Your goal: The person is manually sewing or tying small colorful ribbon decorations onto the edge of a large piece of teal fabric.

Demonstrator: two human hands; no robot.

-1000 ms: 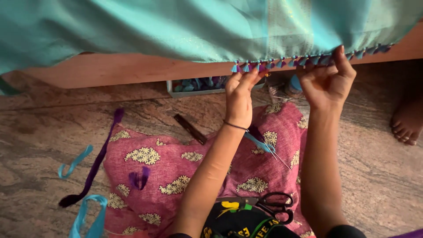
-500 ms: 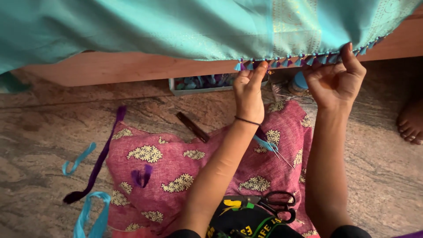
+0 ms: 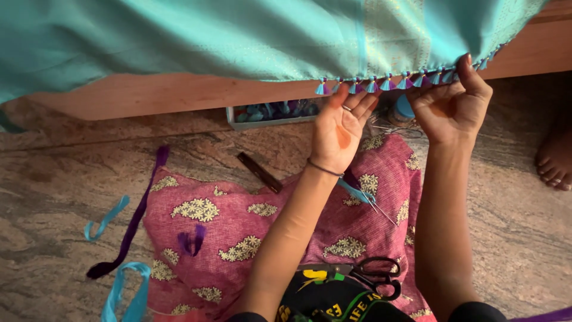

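Teal cloth [image 3: 238,42] fills the top of the view, draped over a wooden edge [image 3: 167,95]; its lower hem on the right carries a row of small teal-and-purple tassels [image 3: 381,84]. All places below are given relative to that tassel row.

Below the row, spread on the stone floor [image 3: 53,179], lies a pink cloth with pale flower patches [image 3: 238,232]. Both forearms rise from the bottom of the frame across it.

Left hand [image 3: 341,132]: directly under the left end of the row, palm toward the camera, fingers raised and loosely spread, fingertips at the hem between tassels. Contact looks light; cannot tell if it actually pinches a tassel. Thin band on the wrist, ring on one finger.

Right hand [image 3: 451,107]: under the right end of the row, fingers curled, thumb and forefinger pressed together on the hem by the last tassels.

Far lower left of the row: long purple ribbon [image 3: 128,223], light blue strips [image 3: 107,217]. Just behind the row, under the wooden edge: a tray of blue and purple thread [image 3: 274,112]. Below-left: dark flat stick [image 3: 259,173]. Straight below, on the pink cloth: teal thread with a needle [image 3: 366,197], then black-handled scissors [image 3: 372,275] near the person's lap. Far right: a bare foot [image 3: 557,161], not the person's hand.
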